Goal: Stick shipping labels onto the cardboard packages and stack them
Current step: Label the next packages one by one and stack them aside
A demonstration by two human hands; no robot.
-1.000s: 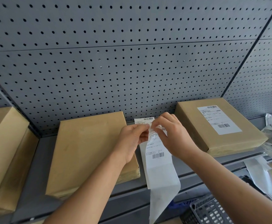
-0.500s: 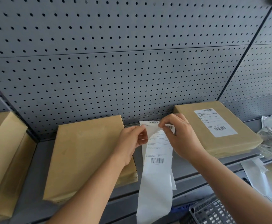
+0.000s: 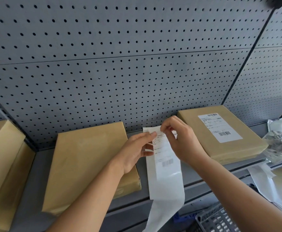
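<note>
The left hand [image 3: 135,153] and right hand [image 3: 183,141] pinch the white barcoded label [image 3: 164,156], its backing strip [image 3: 166,198] dangling.

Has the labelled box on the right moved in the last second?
No. The labelled box keeps its spot on the shelf, back corner at the pegboard seam.

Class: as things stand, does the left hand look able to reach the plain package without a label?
Probably yes: the left hand is next to the plain package, nothing between them, but it is pinching the label with the right hand.
</note>
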